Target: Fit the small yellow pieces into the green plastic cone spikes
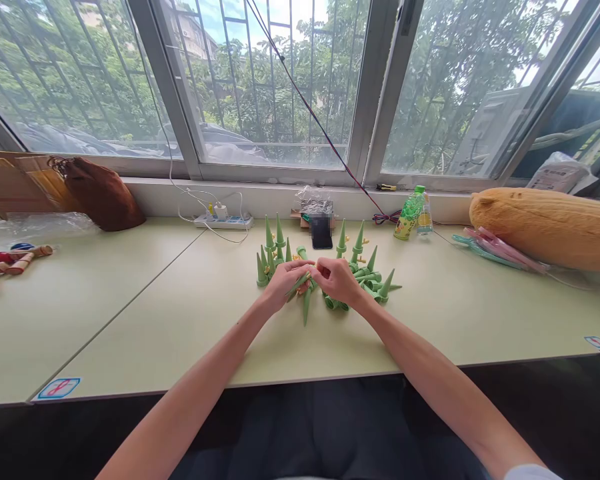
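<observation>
My left hand is wrapped round a green watering spike, its cone slanting down out of the fingers. My right hand is closed in a pinch at the spike's upper end; a bit of yellow shows there, but the fingers hide what they grip. To the left stand several upright green spikes, some with small yellow valves. Two more upright spikes rise behind my right hand. A pile of lying spikes spreads to its right. One loose spike points towards me below my hands.
A phone leans against a small box at the back. Behind on the left is a white power strip with cables. Bottles and a long tan plush stand right. A brown pouch and wooden pieces lie left.
</observation>
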Action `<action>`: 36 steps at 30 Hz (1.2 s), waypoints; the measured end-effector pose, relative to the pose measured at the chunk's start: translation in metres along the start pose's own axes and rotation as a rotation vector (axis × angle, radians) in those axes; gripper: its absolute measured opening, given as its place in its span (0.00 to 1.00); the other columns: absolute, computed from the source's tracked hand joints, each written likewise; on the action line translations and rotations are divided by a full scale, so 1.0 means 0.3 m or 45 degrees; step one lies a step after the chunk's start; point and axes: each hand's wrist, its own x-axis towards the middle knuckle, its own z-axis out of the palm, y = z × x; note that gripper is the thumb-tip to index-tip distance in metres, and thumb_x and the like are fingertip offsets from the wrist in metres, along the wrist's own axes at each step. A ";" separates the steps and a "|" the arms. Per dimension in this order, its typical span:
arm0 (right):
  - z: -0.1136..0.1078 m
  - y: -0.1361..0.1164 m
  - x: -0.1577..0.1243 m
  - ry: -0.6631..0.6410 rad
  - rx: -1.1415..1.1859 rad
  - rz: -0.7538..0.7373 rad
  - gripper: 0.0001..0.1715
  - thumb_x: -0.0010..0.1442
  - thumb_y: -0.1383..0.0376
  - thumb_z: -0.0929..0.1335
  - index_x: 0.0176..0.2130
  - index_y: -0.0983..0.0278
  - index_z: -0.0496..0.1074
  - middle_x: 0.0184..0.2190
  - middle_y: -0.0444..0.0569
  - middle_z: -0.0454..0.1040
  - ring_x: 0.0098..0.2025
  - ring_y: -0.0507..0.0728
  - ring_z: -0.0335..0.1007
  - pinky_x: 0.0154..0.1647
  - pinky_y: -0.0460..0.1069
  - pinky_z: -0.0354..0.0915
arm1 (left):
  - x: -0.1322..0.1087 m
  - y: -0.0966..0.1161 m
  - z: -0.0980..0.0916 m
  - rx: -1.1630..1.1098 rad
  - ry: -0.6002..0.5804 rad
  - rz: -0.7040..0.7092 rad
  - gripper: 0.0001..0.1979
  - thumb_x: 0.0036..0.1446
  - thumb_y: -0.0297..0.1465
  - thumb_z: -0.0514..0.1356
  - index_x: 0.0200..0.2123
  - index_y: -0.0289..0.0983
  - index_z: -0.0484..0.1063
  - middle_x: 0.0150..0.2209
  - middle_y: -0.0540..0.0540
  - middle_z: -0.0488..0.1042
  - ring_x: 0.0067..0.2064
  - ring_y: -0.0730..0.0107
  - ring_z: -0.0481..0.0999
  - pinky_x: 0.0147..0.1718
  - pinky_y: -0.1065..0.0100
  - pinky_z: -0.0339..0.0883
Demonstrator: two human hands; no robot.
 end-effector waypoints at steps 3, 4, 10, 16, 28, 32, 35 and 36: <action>0.001 -0.002 0.000 0.007 0.002 0.000 0.18 0.60 0.59 0.63 0.21 0.63 0.57 0.17 0.40 0.59 0.21 0.48 0.51 0.25 0.46 0.51 | -0.002 0.002 0.002 -0.005 0.001 0.011 0.19 0.47 0.36 0.67 0.42 0.32 0.77 0.24 0.47 0.71 0.22 0.76 0.66 0.19 0.72 0.57; 0.001 -0.003 0.000 0.008 0.002 0.003 0.19 0.60 0.59 0.63 0.21 0.63 0.57 0.16 0.40 0.59 0.21 0.48 0.51 0.25 0.46 0.51 | -0.002 0.003 0.002 -0.007 0.002 0.015 0.20 0.47 0.36 0.67 0.42 0.32 0.77 0.24 0.46 0.71 0.22 0.76 0.66 0.19 0.72 0.57; -0.002 -0.007 0.001 0.016 -0.005 0.015 0.20 0.60 0.59 0.63 0.21 0.63 0.57 0.16 0.40 0.59 0.21 0.48 0.51 0.25 0.45 0.51 | 0.002 -0.002 -0.003 0.013 0.017 0.016 0.20 0.46 0.37 0.68 0.41 0.32 0.76 0.27 0.44 0.73 0.22 0.77 0.67 0.19 0.73 0.57; 0.001 -0.005 0.000 0.022 0.001 0.009 0.20 0.60 0.58 0.63 0.21 0.63 0.57 0.16 0.39 0.58 0.20 0.48 0.51 0.25 0.45 0.50 | 0.003 -0.004 -0.003 0.028 0.015 0.028 0.20 0.48 0.38 0.67 0.42 0.32 0.76 0.27 0.45 0.72 0.22 0.76 0.67 0.19 0.72 0.59; 0.003 -0.001 0.004 0.069 -0.009 0.021 0.22 0.61 0.58 0.62 0.20 0.63 0.55 0.15 0.39 0.57 0.20 0.48 0.49 0.24 0.45 0.49 | -0.006 0.014 0.005 0.001 0.020 0.018 0.22 0.54 0.44 0.63 0.43 0.32 0.76 0.29 0.44 0.73 0.22 0.75 0.69 0.20 0.72 0.63; 0.004 -0.001 0.004 0.090 -0.014 0.047 0.21 0.61 0.58 0.63 0.20 0.63 0.55 0.15 0.39 0.57 0.20 0.48 0.49 0.24 0.45 0.49 | -0.012 0.033 0.006 -0.064 0.081 -0.022 0.22 0.58 0.45 0.58 0.43 0.31 0.76 0.41 0.37 0.75 0.26 0.71 0.74 0.22 0.70 0.67; 0.004 -0.002 0.006 0.124 -0.019 0.076 0.22 0.61 0.58 0.62 0.20 0.63 0.55 0.15 0.39 0.56 0.20 0.48 0.48 0.24 0.45 0.49 | -0.012 0.040 0.000 -0.204 0.059 -0.037 0.24 0.61 0.46 0.54 0.42 0.30 0.75 0.43 0.36 0.75 0.27 0.70 0.75 0.23 0.69 0.68; 0.005 -0.001 0.007 0.140 -0.018 0.080 0.22 0.61 0.58 0.62 0.20 0.63 0.55 0.15 0.39 0.56 0.20 0.48 0.48 0.24 0.45 0.49 | -0.011 0.040 -0.003 -0.258 0.043 -0.035 0.25 0.62 0.47 0.53 0.41 0.29 0.75 0.42 0.36 0.75 0.27 0.70 0.75 0.23 0.69 0.69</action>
